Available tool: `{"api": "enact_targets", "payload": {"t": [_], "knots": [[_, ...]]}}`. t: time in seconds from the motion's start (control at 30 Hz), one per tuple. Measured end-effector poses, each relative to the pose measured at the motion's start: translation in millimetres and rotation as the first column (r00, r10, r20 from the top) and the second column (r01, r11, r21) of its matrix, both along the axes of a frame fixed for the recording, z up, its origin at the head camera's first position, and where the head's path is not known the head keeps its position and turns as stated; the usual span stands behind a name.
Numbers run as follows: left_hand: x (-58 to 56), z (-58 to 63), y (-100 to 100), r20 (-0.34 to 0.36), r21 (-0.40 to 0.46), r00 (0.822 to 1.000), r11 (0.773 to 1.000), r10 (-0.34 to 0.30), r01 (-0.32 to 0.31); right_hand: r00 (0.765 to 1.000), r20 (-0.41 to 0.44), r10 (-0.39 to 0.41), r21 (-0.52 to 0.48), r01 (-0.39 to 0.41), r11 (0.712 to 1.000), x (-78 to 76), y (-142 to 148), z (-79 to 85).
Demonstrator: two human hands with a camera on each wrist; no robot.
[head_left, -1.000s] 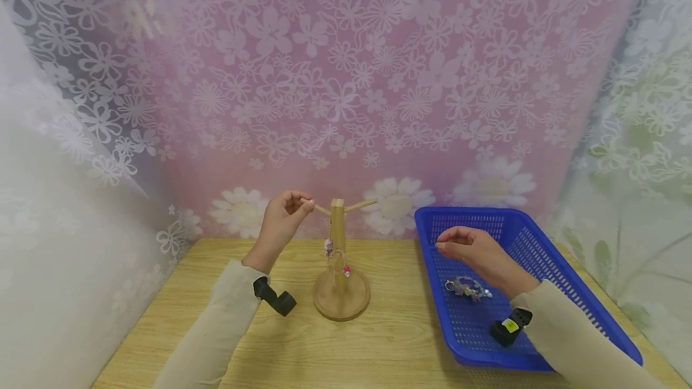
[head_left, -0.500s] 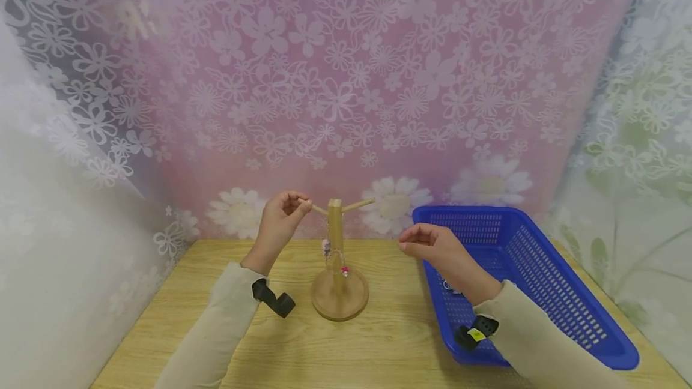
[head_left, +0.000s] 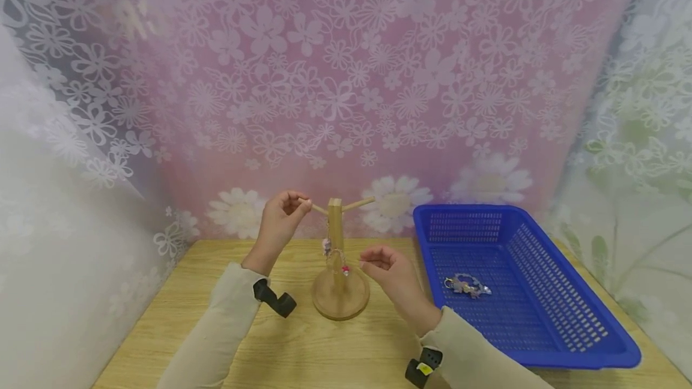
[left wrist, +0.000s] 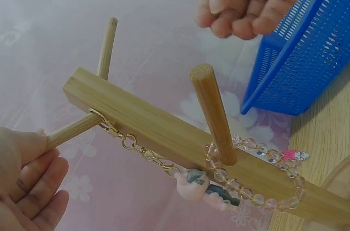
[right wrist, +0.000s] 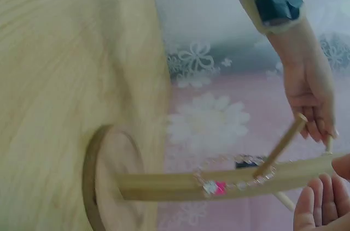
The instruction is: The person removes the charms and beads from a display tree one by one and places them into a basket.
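Note:
My left hand [head_left: 278, 224] pinches the end of the left peg [left wrist: 76, 131] of a wooden display stand [head_left: 336, 224]. From that peg, close to the post, hangs a keychain [left wrist: 192, 186] with a gold clasp, chain and small figure. A pink clear-bead bracelet [left wrist: 220, 175] with a pink-and-white charm loops over a lower peg [left wrist: 212, 113]. Just right of the post is my right hand [head_left: 397, 281], fingers loosely curled, apart from the stand; nothing shows in it. The left wrist view shows its fingertips near the basket's edge.
At the right stands a blue perforated basket [head_left: 578, 358]. Inside lies a pale beaded bracelet [head_left: 467, 286] with charms. The stand's round base [head_left: 342, 308] rests on the wooden table [head_left: 303, 356]. Behind hangs a pink floral backdrop [head_left: 335, 77].
My right hand has moved left from over the basket to beside the stand, uncovering the bracelet in the basket. My left hand has stayed on the peg.

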State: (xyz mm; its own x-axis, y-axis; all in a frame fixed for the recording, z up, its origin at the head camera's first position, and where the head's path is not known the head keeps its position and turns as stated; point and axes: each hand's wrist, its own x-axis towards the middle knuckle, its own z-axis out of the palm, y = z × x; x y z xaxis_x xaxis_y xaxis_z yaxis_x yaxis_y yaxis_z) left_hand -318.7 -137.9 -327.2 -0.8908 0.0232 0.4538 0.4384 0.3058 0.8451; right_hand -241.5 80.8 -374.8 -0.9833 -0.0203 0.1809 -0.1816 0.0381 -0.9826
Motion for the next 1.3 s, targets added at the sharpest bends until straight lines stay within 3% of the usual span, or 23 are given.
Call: {"api": "enact_targets", "payload": {"t": [0.2, 0.73, 1.17, 1.3], "knots": [[2.0, 0.1, 2.1, -0.017, 0.010, 1.000, 1.000, 0.002, -0.001, 0.999, -0.017, -0.044, 0.002, 0.044, 0.999, 0.0, -10.7, -17.4], [7.4, -3.8, 3.4, -0.033, 0.053, 0.999, 0.998, 0.024, -0.022, 0.985, 0.016, -0.173, -0.072, 0.173, 0.982, -20.3, -17.2, -56.2], [15.5, -5.0, 14.7, -0.067, 0.077, 0.993, 0.993, 0.094, -0.089, 0.987, 0.034, -0.157, -0.090, 0.160, 0.983, -32.4, -19.5, -76.4], [24.6, 0.8, 21.1, -0.080, 0.091, 0.992, 0.992, 0.099, -0.092, 0.989, 0.034, -0.145, -0.108, 0.148, 0.983, -34.9, -19.4, -80.1]]}}
